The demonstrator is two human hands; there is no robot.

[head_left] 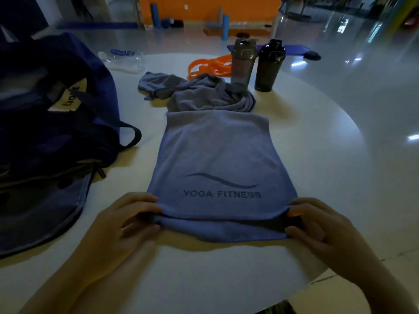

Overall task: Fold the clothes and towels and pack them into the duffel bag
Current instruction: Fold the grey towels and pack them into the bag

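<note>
A blue towel (pixel 217 159) that says YOGA FITNESS lies flat on the round white table (pixel 306 137). The left hand (pixel 127 220) pinches its near left corner, and the right hand (pixel 317 225) pinches the near right corner. The dark blue duffel bag (pixel 52 132) sits open to the left.

Blue terry towel (pixel 217 155), darker wave line and "YOGA FITNESS" print. Beyond the towel: crumpled grey cloth (pixel 204 94), orange bands (pixel 210 64), smoky dark bottles (pixel 268 66). Left of the towel: navy duffel bag (pixel 52 132). White bench (pixel 306 155).
</note>
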